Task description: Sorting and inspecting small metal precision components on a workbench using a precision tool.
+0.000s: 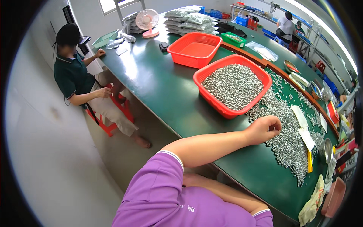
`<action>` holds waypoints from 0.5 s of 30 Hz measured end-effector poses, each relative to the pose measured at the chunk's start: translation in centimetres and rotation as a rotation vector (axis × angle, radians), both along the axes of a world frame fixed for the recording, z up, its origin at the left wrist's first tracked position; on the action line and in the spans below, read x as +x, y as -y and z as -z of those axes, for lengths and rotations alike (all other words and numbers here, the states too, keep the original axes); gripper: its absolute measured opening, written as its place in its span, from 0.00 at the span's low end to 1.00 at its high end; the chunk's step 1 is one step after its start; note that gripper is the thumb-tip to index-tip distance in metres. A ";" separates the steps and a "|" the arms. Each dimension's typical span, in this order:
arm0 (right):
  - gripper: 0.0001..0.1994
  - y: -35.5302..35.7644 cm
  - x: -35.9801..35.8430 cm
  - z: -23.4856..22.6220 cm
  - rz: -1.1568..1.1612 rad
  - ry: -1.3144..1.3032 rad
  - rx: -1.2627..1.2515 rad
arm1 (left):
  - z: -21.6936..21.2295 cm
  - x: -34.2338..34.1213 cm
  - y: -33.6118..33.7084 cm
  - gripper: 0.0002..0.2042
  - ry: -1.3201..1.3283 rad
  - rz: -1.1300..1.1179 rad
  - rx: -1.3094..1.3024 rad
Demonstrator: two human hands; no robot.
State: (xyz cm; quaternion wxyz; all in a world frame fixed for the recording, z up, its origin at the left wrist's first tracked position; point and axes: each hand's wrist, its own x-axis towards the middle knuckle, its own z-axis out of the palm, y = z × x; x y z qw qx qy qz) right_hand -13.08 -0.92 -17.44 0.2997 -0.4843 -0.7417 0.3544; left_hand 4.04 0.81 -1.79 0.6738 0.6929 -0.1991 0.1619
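Observation:
My left arm reaches over the green table (159, 90). My left hand (263, 128) hangs at the near edge of a spread pile of small silvery metal pieces (287, 147). Its fingers are curled together, and whatever they pinch, if anything, is hidden. Just beyond it stands a red plastic basket (223, 109) heaped with the same small metal pieces (234, 85). My right forearm lies across my body below the table edge. The right hand (192, 179) is mostly covered by my left arm and sleeve, so its fingers do not show.
Another red basket (194, 49) stands farther back, near a pink fan (147, 22) and stacked filled bags (193, 20). Paper slips (306, 138) and a yellow strip (309, 162) lie on the pile. A metal scoop (327, 150) is right. A seated person (81, 79) occupies the left side.

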 end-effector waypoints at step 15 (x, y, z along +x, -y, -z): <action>0.21 0.3 -0.4 -0.6 0.032 0.068 -0.029 | 0.5 0.3 0.2 0.06 0.043 -0.012 0.010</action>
